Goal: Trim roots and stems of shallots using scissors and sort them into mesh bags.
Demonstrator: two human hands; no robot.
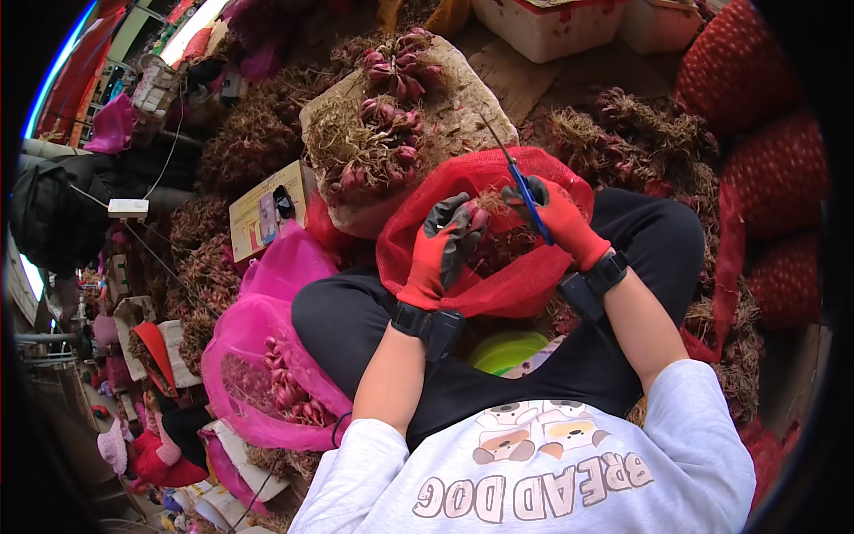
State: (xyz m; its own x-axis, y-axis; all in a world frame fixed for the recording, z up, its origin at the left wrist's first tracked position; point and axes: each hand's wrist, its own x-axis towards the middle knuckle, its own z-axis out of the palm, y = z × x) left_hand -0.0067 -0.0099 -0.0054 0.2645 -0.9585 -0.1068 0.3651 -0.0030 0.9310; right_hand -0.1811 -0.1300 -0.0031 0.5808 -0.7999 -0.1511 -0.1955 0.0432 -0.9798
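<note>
Both my hands wear red gloves with dark grey palms and fingers, above an open red mesh bag between my knees. My left hand is closed around a reddish-purple shallot. Dry roots stick out of the shallot toward my other hand. My right hand grips a thin, dark-bladed knife by its blue handle, its tip pointing up and left. The right fingertips come close to the roots; whether they touch them I cannot tell. More shallots show inside the bag.
Bunched shallots lie on a pale block ahead. To the left are a pink mesh bag of shallots and a cardboard box. Rooty heaps and full red sacks stand right. A green basin sits below my hands.
</note>
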